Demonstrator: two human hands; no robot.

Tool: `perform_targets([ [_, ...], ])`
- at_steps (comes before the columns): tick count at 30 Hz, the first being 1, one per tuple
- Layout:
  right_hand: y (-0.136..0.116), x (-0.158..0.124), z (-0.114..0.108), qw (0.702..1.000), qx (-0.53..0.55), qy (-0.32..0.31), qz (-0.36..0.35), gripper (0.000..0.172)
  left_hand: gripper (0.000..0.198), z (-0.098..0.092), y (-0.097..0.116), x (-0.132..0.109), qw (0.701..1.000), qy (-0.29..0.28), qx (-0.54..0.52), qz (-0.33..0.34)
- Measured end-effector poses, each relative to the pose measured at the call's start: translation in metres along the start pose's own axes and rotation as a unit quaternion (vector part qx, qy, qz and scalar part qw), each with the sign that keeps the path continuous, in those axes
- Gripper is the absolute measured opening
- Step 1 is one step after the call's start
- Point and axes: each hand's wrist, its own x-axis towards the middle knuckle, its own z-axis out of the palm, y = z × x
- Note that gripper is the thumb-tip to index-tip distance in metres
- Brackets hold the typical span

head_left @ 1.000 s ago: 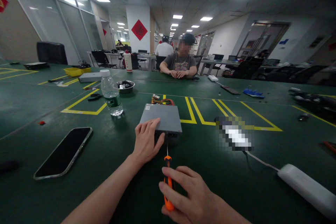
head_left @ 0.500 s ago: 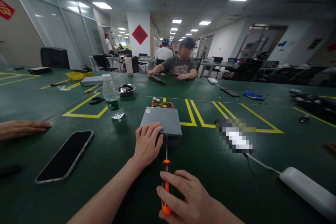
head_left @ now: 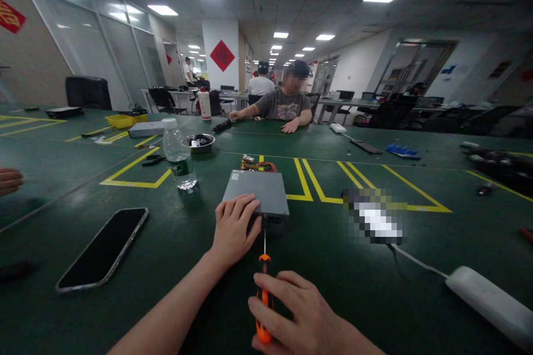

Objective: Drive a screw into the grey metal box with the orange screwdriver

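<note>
A grey metal box [head_left: 260,191] with coloured wires [head_left: 260,165] at its far side sits on the green table [head_left: 200,299]. My left hand [head_left: 235,227] rests on its near left corner, fingers over the top and side. My right hand [head_left: 295,310] grips the orange and black handle of a screwdriver [head_left: 264,299]. The screwdriver's shaft points away from me and meets the near face of the box; its tip is too small to make out.
A phone [head_left: 104,249] and a water bottle [head_left: 179,155] are on the left, near a metal bowl [head_left: 200,142]. A lit, blurred device [head_left: 377,219] and a white power strip [head_left: 491,299] lie right. Another person's hand [head_left: 10,181] shows at the left edge.
The other person's hand at the left edge has drawn back leftward. The person across the table has moved a black object to the left. My hands look nearly unchanged.
</note>
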Motion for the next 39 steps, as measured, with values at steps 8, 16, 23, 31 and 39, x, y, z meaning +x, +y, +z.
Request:
perform_targets([
  [8, -0.0001, -0.0001, 0.0016, 1.0, 0.007, 0.006, 0.002, 0.027, 0.03, 0.0019, -0.0008, -0.0016, 1.0, 0.005, 0.004, 0.002],
  [16, 0.0014, 0.0012, 0.002, 1.0, 0.006, 0.008, -0.007, 0.028, 0.038, 0.0025, -0.0012, -0.0012, 1.0, 0.011, -0.002, -0.011],
  [23, -0.0009, 0.0021, 0.001, 1.0, 0.006, 0.005, 0.003, 0.027, 0.039, 0.0015, -0.0005, -0.002, 1.0, 0.001, -0.003, -0.011],
  [31, -0.0002, -0.0003, 0.0027, 0.999, 0.018, 0.031, 0.006, 0.023, 0.035, 0.0031, 0.0, -0.0011, 1.0, 0.003, -0.001, -0.008],
  [39, -0.0009, -0.0019, 0.0026, 0.998, 0.036, 0.028, 0.041, 0.03, 0.032, 0.0008, 0.0017, -0.0002, 1.0, 0.001, -0.009, -0.013],
])
